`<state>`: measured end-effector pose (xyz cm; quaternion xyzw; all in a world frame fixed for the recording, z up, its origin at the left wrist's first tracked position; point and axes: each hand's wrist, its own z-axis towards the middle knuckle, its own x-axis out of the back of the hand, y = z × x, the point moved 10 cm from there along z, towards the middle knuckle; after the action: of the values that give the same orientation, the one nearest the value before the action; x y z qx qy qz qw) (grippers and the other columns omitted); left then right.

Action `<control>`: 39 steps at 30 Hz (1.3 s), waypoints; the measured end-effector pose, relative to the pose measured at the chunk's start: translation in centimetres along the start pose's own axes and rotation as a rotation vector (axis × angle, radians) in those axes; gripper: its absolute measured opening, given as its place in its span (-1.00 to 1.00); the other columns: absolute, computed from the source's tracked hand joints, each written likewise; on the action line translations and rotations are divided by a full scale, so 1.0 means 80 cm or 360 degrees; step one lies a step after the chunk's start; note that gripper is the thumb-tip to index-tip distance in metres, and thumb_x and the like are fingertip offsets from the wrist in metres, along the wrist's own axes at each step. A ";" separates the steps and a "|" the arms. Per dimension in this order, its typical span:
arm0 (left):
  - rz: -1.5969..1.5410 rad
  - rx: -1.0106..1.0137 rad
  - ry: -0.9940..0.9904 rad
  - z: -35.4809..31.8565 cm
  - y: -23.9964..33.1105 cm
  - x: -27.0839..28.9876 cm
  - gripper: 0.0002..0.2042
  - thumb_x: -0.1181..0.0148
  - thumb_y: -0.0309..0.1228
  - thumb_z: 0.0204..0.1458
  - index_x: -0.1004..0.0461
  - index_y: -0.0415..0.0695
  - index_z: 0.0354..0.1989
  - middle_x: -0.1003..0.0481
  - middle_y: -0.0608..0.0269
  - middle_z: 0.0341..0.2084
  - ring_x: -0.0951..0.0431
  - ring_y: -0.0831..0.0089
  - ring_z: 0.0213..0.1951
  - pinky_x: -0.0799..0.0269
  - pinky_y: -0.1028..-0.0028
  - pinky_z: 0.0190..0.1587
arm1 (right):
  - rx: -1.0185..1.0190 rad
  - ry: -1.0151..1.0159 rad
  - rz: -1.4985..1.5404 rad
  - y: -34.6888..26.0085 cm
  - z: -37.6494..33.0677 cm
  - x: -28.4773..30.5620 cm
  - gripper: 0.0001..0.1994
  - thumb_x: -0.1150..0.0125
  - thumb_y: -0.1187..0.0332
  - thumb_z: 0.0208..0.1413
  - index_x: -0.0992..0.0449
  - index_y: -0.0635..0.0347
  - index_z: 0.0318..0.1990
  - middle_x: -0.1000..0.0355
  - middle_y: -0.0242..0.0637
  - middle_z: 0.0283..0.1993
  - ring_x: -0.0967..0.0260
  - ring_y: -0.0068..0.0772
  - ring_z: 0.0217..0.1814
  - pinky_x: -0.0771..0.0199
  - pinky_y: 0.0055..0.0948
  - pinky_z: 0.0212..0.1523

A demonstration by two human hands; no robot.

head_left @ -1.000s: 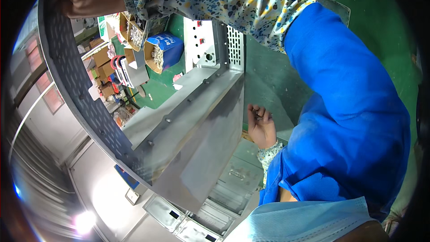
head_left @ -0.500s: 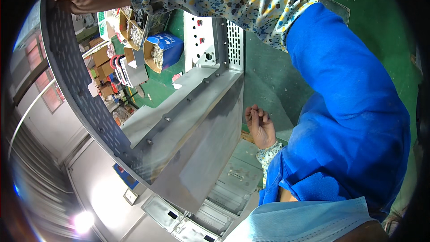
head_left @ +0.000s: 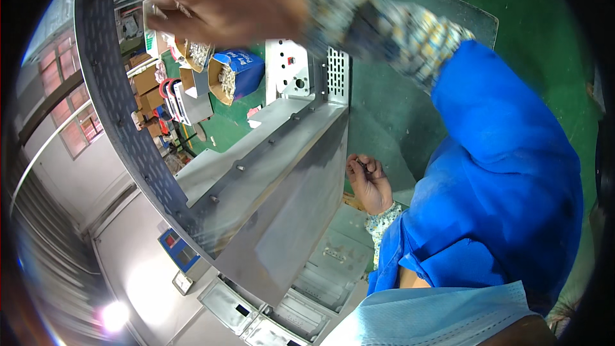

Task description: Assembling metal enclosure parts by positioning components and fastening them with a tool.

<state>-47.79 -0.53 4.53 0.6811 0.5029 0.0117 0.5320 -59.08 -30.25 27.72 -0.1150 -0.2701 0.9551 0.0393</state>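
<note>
The large sheet-metal frame [head_left: 256, 154] stands before me, with a perforated side [head_left: 106, 83] at the left and a row of small studs along an inner ledge. My right hand [head_left: 224, 6] is at the top, over the gap within the frame. It is smeared by motion, so whether its fingers hold anything is unclear. My left hand [head_left: 371, 186] is beside the grey panel [head_left: 288, 218] near my chest. Its fingers are curled in, with a small dark spot between thumb and fingers that I cannot make out.
Beyond the frame are a blue bin [head_left: 246, 74] holding small pale parts, cardboard boxes [head_left: 150, 99] and the green floor [head_left: 221, 131]. Flat metal housings [head_left: 295, 314] lie at the bottom. A skin-toned blur shows at the top edge; whose it is, I cannot tell.
My right hand has come off the upper end of the perforated side and moved right. My left hand has shifted slightly down. The view has tilted a little.
</note>
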 end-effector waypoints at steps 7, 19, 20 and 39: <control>0.0417 -0.0384 0.0049 -0.010 0.030 -0.015 -0.83 0.13 -0.34 0.07 -0.24 -0.15 -0.25 -0.30 0.31 -0.56 -0.20 0.65 -0.59 -0.10 0.70 -0.61 | -0.0379 -0.2104 0.0646 -0.112 -0.290 -0.049 -0.75 -0.15 0.21 -0.27 -0.38 0.24 -0.60 -0.28 -0.21 -0.53 -0.31 -0.12 -0.46 -0.29 -0.24 -0.51; 0.0694 -0.0343 0.0288 -0.013 0.027 -0.010 -0.81 0.18 -0.29 0.10 -0.19 -0.15 -0.26 -0.23 0.38 -0.63 -0.17 0.70 -0.64 -0.08 0.69 -0.64 | -0.0575 -0.2264 0.0626 -0.113 -0.329 -0.027 -0.82 -0.05 0.31 -0.25 -0.41 0.27 -0.60 -0.33 -0.16 -0.54 -0.31 -0.09 -0.49 -0.30 -0.26 -0.52; 0.0689 -0.0347 0.0287 -0.012 0.028 -0.007 -0.81 0.18 -0.29 0.10 -0.19 -0.15 -0.26 -0.23 0.38 -0.63 -0.17 0.70 -0.64 -0.08 0.69 -0.64 | -0.0568 -0.2267 0.0625 -0.112 -0.328 -0.029 -0.82 -0.05 0.31 -0.25 -0.41 0.27 -0.60 -0.33 -0.16 -0.54 -0.31 -0.09 -0.49 -0.30 -0.26 -0.52; 0.0150 -0.0081 0.0044 0.009 0.008 0.004 -0.82 0.20 -0.35 0.10 -0.28 -0.19 -0.28 -0.31 0.21 -0.58 -0.20 0.56 -0.58 -0.11 0.63 -0.62 | -0.0690 0.0546 0.0365 0.126 0.010 -0.008 -0.86 -0.04 0.39 -0.08 -0.43 0.26 -0.38 -0.34 -0.18 -0.67 -0.33 -0.38 -0.65 -0.28 -0.49 -0.61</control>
<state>-46.78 -0.76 4.54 0.6901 0.4772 0.0589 0.5409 -58.77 -39.30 23.22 -0.3101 -0.4424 0.8401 -0.0491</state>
